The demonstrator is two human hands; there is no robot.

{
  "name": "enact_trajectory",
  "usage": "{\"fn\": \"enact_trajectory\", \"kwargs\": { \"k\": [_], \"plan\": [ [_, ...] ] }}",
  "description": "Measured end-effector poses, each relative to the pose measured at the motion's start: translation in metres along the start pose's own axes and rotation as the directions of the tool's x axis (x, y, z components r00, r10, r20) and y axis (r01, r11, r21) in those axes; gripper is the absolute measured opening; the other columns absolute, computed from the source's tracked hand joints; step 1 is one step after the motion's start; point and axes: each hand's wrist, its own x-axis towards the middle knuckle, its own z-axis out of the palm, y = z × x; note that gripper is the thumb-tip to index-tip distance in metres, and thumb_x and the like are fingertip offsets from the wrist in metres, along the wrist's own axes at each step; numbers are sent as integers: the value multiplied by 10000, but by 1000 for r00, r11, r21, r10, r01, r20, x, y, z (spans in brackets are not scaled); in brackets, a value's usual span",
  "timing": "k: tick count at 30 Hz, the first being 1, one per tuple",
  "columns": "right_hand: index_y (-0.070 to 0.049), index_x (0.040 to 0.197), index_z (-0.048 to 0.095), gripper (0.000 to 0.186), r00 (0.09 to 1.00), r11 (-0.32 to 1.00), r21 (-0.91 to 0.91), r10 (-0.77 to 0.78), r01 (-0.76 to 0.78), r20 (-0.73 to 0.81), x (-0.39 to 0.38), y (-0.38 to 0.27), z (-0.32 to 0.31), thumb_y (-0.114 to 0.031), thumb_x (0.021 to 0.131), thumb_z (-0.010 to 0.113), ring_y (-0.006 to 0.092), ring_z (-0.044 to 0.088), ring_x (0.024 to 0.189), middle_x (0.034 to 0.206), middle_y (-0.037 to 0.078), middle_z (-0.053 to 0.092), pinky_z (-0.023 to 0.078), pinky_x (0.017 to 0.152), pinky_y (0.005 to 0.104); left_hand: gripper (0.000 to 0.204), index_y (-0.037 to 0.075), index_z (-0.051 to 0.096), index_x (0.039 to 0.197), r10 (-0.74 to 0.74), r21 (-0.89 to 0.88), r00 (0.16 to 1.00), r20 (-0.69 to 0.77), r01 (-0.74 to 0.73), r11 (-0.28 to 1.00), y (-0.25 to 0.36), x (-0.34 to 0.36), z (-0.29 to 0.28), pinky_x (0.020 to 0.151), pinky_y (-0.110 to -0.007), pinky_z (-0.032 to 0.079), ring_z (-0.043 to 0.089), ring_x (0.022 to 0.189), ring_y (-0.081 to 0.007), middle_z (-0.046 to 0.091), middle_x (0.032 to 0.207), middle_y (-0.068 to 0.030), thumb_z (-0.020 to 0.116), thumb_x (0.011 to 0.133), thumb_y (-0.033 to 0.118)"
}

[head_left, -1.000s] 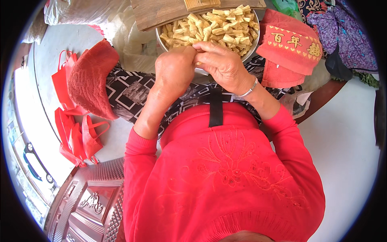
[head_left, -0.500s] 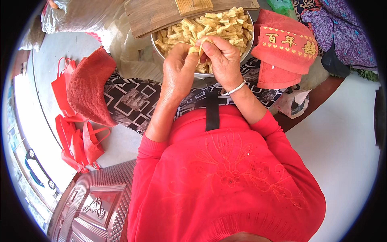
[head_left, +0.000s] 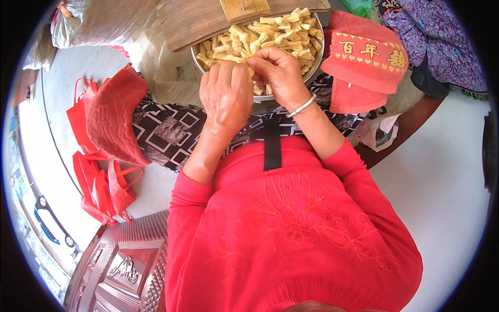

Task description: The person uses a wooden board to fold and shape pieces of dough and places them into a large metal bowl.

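Note:
My left hand (head_left: 226, 93) is closed with its back turned up, at the near rim of a round metal basin (head_left: 322, 52). Its fingertips are hidden. Close beside it, my right hand (head_left: 280, 75) pinches with thumb and forefinger. Between the hands is a pale yellow strip (head_left: 243, 59), like tofu skin, mostly covered by the fingers. Behind them the basin is heaped with knotted yellow strips (head_left: 283, 36) of the same kind. A white bangle (head_left: 302, 106) circles my right wrist.
Wooden boards (head_left: 192, 23) lie across the basin's far left rim. Red towels (head_left: 364, 57) (head_left: 117, 112) drape over my knees. Red bags (head_left: 96, 179) lie on the floor at left, near a carved door (head_left: 127, 265). A large plastic sack (head_left: 104, 23) stands far left.
My left hand has rolled over, so its back now faces up and its fingers are curled out of sight. My right hand stays pinching at nearly the same spot.

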Motion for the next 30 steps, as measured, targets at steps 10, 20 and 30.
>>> {"fn": "enact_trajectory", "kwargs": {
  "k": [10, 20, 30],
  "plan": [
    [33, 842, 635, 148, 926, 619, -689, -221, 376, 306, -3, -20, -3, -91, 909, 590, 93, 514, 593, 662, -4, 568, 426, 548, 229, 139, 24, 588, 843, -25, -185, 1000, 1, 25, 982, -8, -5, 3, 749, -392, 450, 561, 841, -316, 579, 905, -119, 667, 729, 45],
    [42, 997, 638, 194, 974, 841, -531, 22, 105, 227, -18, -8, -18, -98, 870, 678, 46, 560, 752, 844, -4, 649, 475, 654, 203, 121, -4, 593, 869, -220, -469, 933, 284, 335, 817, -19, -14, 5, 683, -348, 461, 586, 765, -293, 588, 842, -125, 643, 786, 68],
    [-27, 933, 608, 141, 916, 204, -895, -144, 397, 373, -23, -7, -11, -71, 816, 674, 226, 611, 712, 773, 146, 594, 475, 655, 296, 151, 12, 590, 966, -311, -264, 820, 481, 474, 840, -7, -14, -4, 622, -285, 438, 555, 684, -155, 594, 782, -94, 580, 838, 92]
  ]
}}
